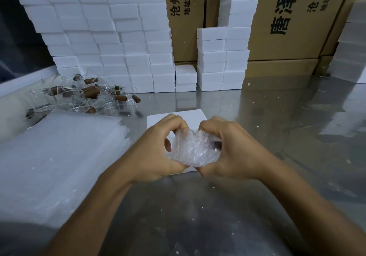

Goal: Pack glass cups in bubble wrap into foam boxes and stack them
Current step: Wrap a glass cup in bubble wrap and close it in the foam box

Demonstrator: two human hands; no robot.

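Both my hands hold one bundle of bubble wrap (193, 148) with a glass cup inside; its dark brown handle shows at the bundle's right end. My left hand (158, 148) grips the left side, my right hand (227, 148) the right side, fingers curled over the top and thumbs below. The bundle sits over a white foam box (158, 120) on the steel table, mostly hidden by my hands. A pile of unwrapped glass cups (89, 95) with brown handles lies at the back left. A stack of bubble wrap sheets (55, 156) lies at my left.
A wall of stacked white foam boxes (111, 37) fills the back left, with shorter stacks (221, 61) at the back centre. Printed cardboard cartons (293, 22) stand behind. More foam (352, 47) is at the far right. Foam crumbs dot the steel table (257, 107).
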